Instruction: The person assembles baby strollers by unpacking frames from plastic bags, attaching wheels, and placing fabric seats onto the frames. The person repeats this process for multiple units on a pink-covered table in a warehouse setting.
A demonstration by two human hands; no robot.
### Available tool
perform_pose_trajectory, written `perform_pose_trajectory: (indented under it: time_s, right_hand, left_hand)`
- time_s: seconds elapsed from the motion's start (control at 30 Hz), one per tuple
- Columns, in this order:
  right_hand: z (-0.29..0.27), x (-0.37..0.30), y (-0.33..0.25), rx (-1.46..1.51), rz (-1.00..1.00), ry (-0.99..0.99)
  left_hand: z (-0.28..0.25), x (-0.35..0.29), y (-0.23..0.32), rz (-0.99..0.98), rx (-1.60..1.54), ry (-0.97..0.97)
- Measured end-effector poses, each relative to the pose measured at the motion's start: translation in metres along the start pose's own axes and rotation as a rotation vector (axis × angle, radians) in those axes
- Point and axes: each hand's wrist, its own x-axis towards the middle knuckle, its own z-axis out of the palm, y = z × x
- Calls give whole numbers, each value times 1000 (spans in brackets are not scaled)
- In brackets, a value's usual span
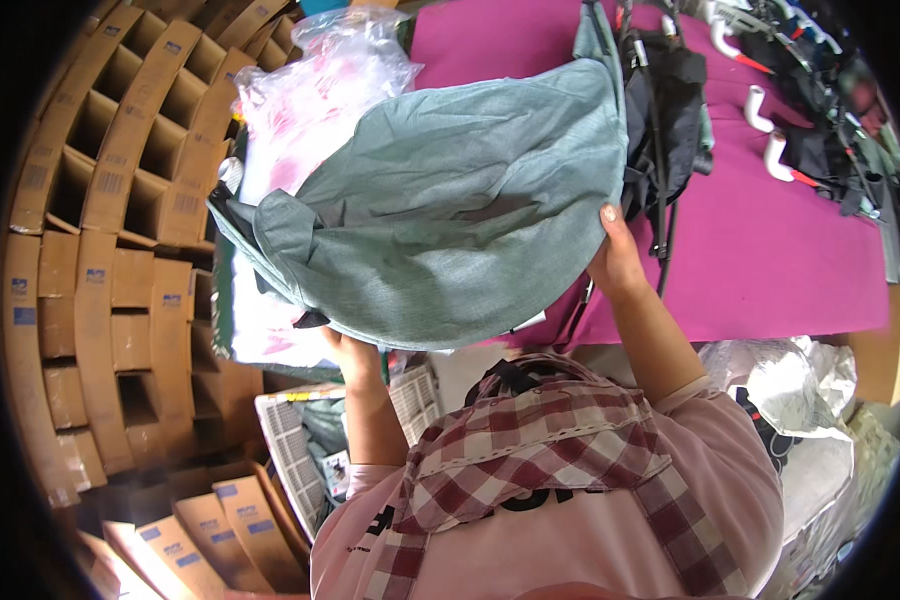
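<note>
Between my two hands I hold up a grey-green fabric canopy [480,200], curved and wrinkled, like a stroller hood. My right hand [618,262] grips its right edge, with the thumb on top of the cloth. At the lower left rim, my left hand [352,352] is closed on the canopy from beneath; most of its fingers are hidden by the cloth. A dark clip-like piece shows on the rim near that hand. Beyond the canopy's right edge lies a folded black frame with fabric [660,120], on a magenta-covered table [760,260].
Open cardboard boxes [100,200] are stacked along the left, and more stand at the lower left. Clear plastic bags [320,80] pile up behind the canopy. A white plastic crate [290,440] sits below my left arm. White curved tubes [778,158] and black parts line the table's far right.
</note>
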Motion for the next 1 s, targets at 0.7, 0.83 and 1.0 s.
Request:
perform_pose_trajectory:
  time_s: [0.7,0.83,1.0]
  right_hand:
    - [-31,-1,-147,-674,-727,749]
    - [-79,56,-187,-933,-778,735]
    - [-139,118,-233,-1034,-784,594]
  left_hand:
    - [300,6,-69,-204,-491,-464]
    - [378,-9,-67,-191,-399,-402]
    - [463,-3,-50,-213,-109,-413]
